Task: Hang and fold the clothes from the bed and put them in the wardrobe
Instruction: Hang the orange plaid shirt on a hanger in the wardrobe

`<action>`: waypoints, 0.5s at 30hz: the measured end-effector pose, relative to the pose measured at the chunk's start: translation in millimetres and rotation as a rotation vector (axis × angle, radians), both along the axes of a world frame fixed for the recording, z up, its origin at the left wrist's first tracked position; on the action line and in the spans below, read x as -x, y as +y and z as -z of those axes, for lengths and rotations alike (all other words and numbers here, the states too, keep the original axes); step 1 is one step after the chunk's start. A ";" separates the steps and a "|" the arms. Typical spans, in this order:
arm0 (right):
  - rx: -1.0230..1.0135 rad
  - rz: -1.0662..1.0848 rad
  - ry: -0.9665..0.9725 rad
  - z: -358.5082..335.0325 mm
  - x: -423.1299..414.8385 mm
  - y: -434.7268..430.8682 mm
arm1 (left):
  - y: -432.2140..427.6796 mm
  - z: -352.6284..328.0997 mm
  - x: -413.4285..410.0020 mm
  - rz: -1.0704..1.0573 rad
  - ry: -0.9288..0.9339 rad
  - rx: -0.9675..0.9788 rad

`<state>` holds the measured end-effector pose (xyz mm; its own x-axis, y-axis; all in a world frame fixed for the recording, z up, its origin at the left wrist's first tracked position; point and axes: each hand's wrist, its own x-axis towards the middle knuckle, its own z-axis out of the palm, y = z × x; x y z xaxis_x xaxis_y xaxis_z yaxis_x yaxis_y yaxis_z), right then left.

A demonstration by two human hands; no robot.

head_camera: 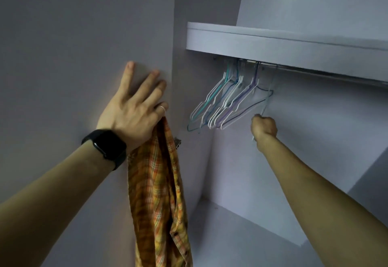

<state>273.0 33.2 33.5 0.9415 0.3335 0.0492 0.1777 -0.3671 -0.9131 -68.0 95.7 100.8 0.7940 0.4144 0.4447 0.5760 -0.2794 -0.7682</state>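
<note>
Held plaid shirt [157,193] under left hand [130,111] at 9 o'clock, fingers spread flat against wardrobe door [63,56]. Gripped one hanger [266,103] in fisted right hand [265,127] at 3 o'clock. Saw other hangers [220,102] bunched on rail [253,61] inside wardrobe, near 12 o'clock.

Both arms reach forward and up; the left hand [134,107] lies flat, fingers splayed, with a plaid shirt [159,193] held under its palm. The right hand [264,128] is fisted round a hanger [266,105].
</note>
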 end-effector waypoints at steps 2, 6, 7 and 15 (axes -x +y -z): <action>0.027 0.069 -0.065 -4.9 0.0 -6.4 | 1.5 3.6 -0.6 -0.014 0.021 -0.025; 0.039 0.139 -0.096 -11.2 0.5 -27.4 | 0.8 8.7 2.2 0.000 0.023 -0.027; 0.046 0.144 -0.097 -12.3 2.1 -35.7 | -1.0 9.4 2.4 -0.003 0.025 -0.013; 0.001 0.068 -0.079 -16.8 41.1 -126.2 | -9.4 -0.6 -2.0 -0.080 -0.006 0.225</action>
